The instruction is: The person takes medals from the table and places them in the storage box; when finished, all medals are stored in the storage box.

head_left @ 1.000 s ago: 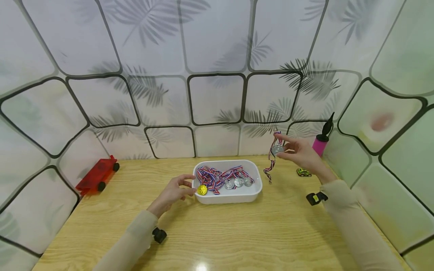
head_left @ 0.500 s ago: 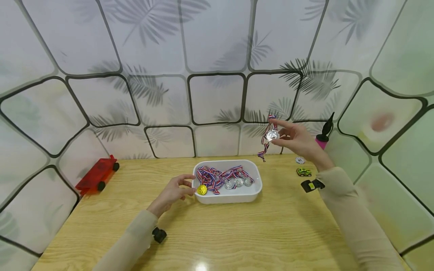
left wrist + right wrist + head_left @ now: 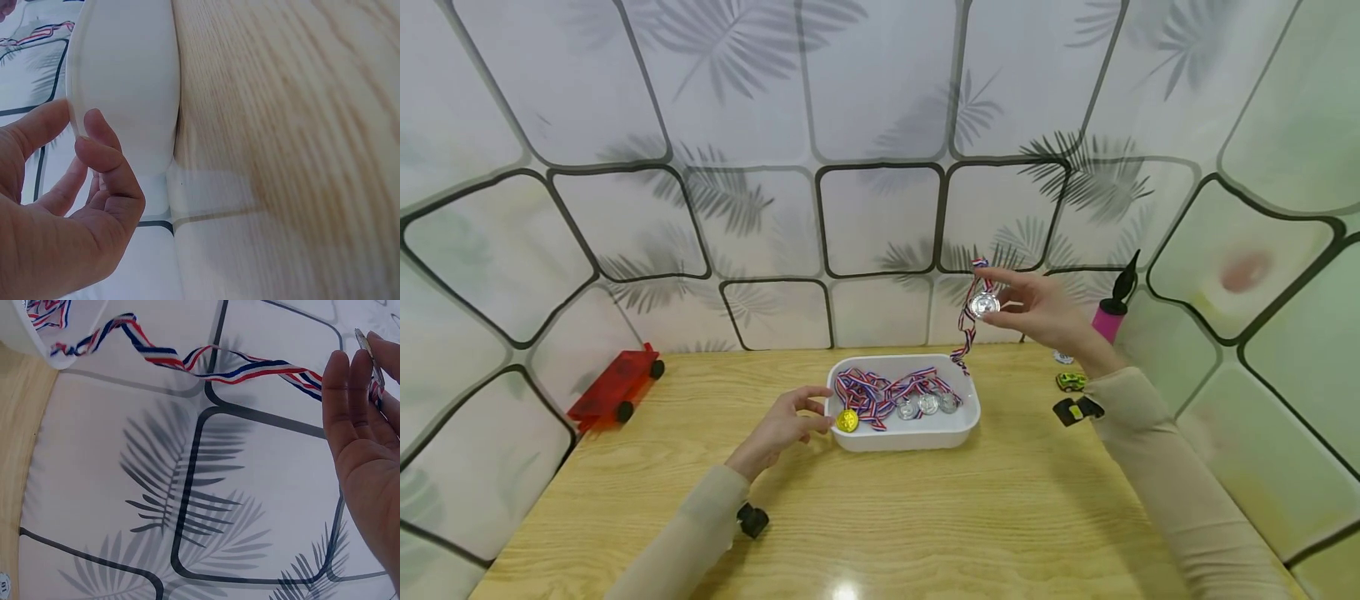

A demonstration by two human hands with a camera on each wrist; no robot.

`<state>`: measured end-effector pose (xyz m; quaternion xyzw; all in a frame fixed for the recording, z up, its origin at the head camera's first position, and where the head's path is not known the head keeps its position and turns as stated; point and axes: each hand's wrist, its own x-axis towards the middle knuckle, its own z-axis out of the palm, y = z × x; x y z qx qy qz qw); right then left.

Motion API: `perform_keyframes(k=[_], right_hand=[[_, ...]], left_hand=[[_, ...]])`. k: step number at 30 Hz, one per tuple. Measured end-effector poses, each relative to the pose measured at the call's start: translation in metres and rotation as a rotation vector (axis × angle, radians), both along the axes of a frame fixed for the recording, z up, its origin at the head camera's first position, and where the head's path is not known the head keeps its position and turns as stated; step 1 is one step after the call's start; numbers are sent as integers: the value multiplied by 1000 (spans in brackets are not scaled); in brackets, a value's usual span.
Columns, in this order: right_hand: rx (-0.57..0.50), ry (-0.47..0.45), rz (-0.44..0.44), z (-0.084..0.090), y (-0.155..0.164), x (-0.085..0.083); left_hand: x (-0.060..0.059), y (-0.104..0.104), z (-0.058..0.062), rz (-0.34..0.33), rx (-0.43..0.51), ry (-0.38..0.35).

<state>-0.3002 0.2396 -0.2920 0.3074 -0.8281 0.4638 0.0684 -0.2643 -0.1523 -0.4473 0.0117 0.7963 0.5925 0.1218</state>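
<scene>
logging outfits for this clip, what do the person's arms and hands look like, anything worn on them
Both arms are covered by long, close-fitting beige sleeves, the left sleeve and right sleeve ending at the wrists. A small black camera unit is strapped under the left wrist; the one at the right wrist is black with a yellow mark. The left hand and right hand are bare: no gloves or rings visible.

The right hand [image 3: 1037, 310] is carrying the round silver medal [image 3: 983, 305], pinched in its fingertips, leftward from over the bare wooden table towards the white rectangular plastic tray [image 3: 958, 425], having first lifted it higher. The medal's red, white and blue striped ribbon [image 3: 964, 337] is swinging along below it, and its loose end is now dangling over the tray's far right corner instead of beside the tray. As the forearm is shifting left, a small round white token [image 3: 1063, 357] is showing on the table behind the wrist.
</scene>
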Motion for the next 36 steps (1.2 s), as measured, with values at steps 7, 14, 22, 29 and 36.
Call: perform_keyframes(k=[7,14,22,29,36], right_hand=[[31,-125,19,-17,-8,-11],[49,-128,20,-26,-15,-19],[21,-149,48,-34,-21,-24],[52,-176,58,-46,-29,-30],[87,-166,85,-49,-48,-37]], left_hand=[[0,0,-1,-4,7,-3],[0,1,-1,2,0,-3],[0,1,-1,0,-1,-7],[-1,0,-2,3,0,-14],[-1,0,-2,2,-5,-13]])
